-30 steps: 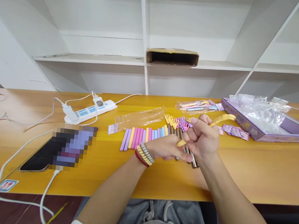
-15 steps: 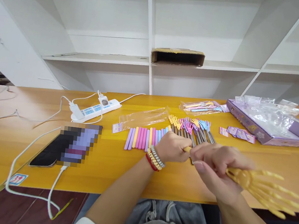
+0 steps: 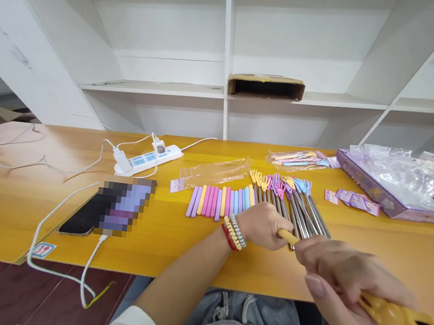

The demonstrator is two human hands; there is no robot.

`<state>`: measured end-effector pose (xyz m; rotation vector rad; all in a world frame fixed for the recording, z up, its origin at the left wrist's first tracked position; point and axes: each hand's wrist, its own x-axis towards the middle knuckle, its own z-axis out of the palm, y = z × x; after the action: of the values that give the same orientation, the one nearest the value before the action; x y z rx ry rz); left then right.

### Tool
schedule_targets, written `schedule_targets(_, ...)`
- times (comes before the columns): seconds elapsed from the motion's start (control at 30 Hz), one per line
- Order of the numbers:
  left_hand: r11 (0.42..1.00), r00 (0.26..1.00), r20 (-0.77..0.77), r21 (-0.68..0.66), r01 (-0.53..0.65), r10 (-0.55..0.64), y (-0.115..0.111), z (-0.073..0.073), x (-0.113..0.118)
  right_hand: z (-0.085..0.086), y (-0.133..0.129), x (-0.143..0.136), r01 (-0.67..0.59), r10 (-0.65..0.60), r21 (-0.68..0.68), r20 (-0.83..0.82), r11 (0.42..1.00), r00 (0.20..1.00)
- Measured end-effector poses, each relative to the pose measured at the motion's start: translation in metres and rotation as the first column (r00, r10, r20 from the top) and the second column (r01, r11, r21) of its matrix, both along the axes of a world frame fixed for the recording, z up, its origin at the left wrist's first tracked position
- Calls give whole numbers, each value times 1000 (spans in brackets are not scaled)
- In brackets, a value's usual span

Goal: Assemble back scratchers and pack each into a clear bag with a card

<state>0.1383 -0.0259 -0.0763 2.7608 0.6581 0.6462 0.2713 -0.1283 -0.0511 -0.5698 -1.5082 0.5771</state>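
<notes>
the left hand point(image 3: 266, 225) is closed around one end of a yellow back scratcher point(image 3: 393, 318), held above the table point(image 3: 159, 245). the right hand point(image 3: 357, 272) wraps around the same scratcher close to its claw (partly cut off at the picture's edge), which points down to the right. beyond the left hand lie a row of coloured sticks point(image 3: 218, 205) and, to their right, metal rods point(image 3: 305, 215) with bright claw ends.

We hold a slender yellow plastic back scratcher point(image 3: 391, 318) between left grip point(image 3: 263, 225) and right grip point(image 3: 356, 285) at the golden-brown wooden bench point(image 3: 165, 240).
</notes>
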Motion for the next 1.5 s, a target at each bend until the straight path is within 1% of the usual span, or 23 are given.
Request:
schedule_targets(0.13, 1000, 1000, -4, 16, -7, 7, 2, -2, -1, -1, -2, 1, 8, -8, 2, -70, 1000, 998)
schedule_targets(0.23, 998, 999, 1, 34, -50, 50, 4, -2, -4, -1, 1, 0, -54, 51, -23, -106, 998, 993)
schedule_targets(0.3, 994, 995, 14, 39, -97, 97, 2, 1, -7, 0, 6, -1, -114, 104, -43, -190, 993, 976)
schedule_targets(0.37, 985, 985, 28, 22, -170, 170, -6, 6, -9, 2, 14, -3, -177, 149, -56, -334, 983, 931)
schedule_targets(0.43, 959, 959, 30, -21, -283, 283, -20, 11, -10, 2, 24, -5, -217, 168, -47, -486, 975, 858)
schedule_targets(0.47, 935, 935, 27, -46, -353, 354, -28, 13, -11, 0, 29, -7, -220, 155, -54, -551, 974, 820)
schedule_targets(0.53, 876, 880, -5, -93, -474, 475, -46, 15, -14, -7, 37, -13, -227, 90, -128, -653, 965, 752)
schedule_targets(0.57, 848, 855, -27, -112, -518, 518, -54, 14, -17, -12, 39, -17, -255, 56, -191, -690, 948, 722)
schedule_targets(0.63, 815, 825, -70, -134, -564, 560, -69, 10, -22, -24, 39, -27, -371, 23, -300, -751, 879, 660)
schedule_targets(0.73, 784, 794, -94, -126, -608, 601, -85, -1, -30, -37, 33, -45, -547, 31, -345, -825, 763, 564)
schedule_targets(0.83, 741, 752, -80, -132, -658, 654, -95, -10, -34, -40, 27, -62, -648, -1, -396, -854, 651, 521)
schedule_targets(0.9, 712, 722, -80, -126, -691, 687, -102, -12, -33, -38, 25, -70, -673, -38, -422, -862, 607, 506)
schedule_targets(1.0, 696, 703, -121, -103, -711, 701, -110, -10, -30, -36, 25, -73, -666, -99, -432, -874, 608, 476)
schedule_targets(1.13, 740, 747, -213, -129, -660, 629, -118, -8, -26, -39, 26, -65, -647, -209, -493, -859, 581, 467)
schedule_targets(1.2, 750, 757, -236, -139, -647, 609, -119, -10, -23, -41, 26, -61, -638, -252, -510, -854, 577, 455)
schedule_targets(1.27, 731, 742, -247, -154, -665, 623, -120, -14, -19, -43, 26, -57, -624, -269, -519, -849, 584, 455)
schedule_targets(1.37, 674, 700, -270, -196, -712, 661, -122, -20, -15, -44, 22, -54, -617, -263, -528, -842, 584, 472)
schedule_targets(1.4, 662, 698, -271, -221, -716, 663, -123, -21, -15, -45, 19, -54, -616, -256, -529, -840, 583, 479)
schedule_targets(1.43, 663, 710, -261, -253, -704, 654, -123, -22, -15, -45, 16, -54, -615, -249, -530, -838, 583, 486)
schedule_targets(1.5, 699, 777, -205, -344, -627, 596, -124, -22, -18, -45, 9, -54, -613, -236, -536, -831, 580, 503)
